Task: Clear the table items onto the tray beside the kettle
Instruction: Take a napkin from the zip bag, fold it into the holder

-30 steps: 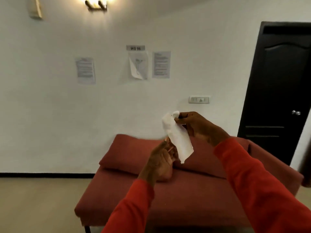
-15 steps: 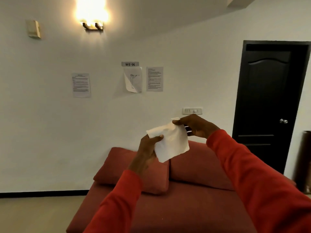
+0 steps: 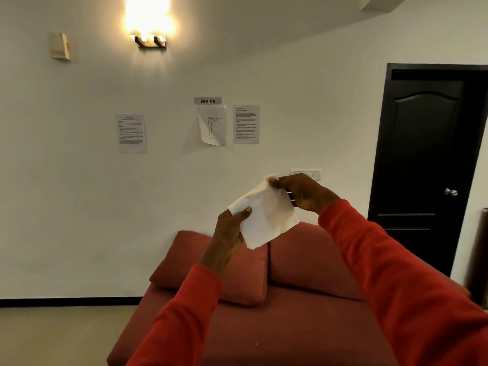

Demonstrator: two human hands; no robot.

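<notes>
The left hand pinches the lower left corner of a white paper napkin between thumb and curled fingers. The right hand grips the upper right corner, thumb on the near face and fingers curled behind. Both arms, in red sleeves, reach forward from the near edge, holding the napkin up in the air, touching nothing else.

Behind and below the hands sits a red sofa with two red cushions leaned against the white wall. On the wall hang three printed sheets and a label reading "WS 06"; a lit lamp glows above. A switch plate shows just past the right hand. A black door stands at the far right. Nothing blocks the napkin.

The napkin is spread nearly flat, roughly square, faintly creased, possibly slightly stained near the middle. Its held edge slopes up to the right, and its free corner hangs down toward the cushions.
</notes>
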